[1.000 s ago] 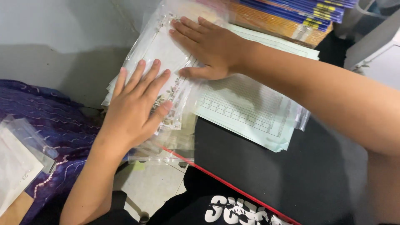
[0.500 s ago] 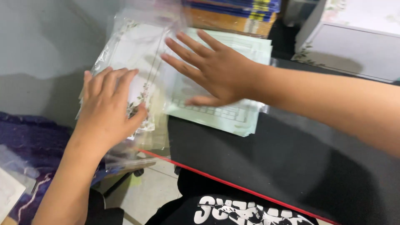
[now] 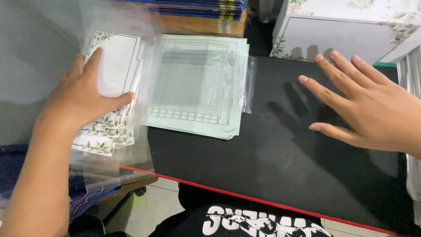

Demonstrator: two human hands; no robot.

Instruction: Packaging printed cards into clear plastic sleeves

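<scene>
The stack of leaf-bordered cards (image 3: 109, 83) in clear sleeves overhangs the black table's (image 3: 272, 166) left edge. The left hand (image 3: 81, 98) lies flat on it, fingers spread. Just beside lie green ruled sheets (image 3: 197, 83). The right hand (image 3: 368, 105) hovers open, holding nothing.

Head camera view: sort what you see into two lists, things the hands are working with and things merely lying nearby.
In hand:
- left hand pressing the stack of white floral-bordered cards in clear plastic sleeves
- right hand open above the black desk mat
- pale green ruled forms in a clear bag

Lying about:
- stack of blue-edged books
- white floral box
</scene>
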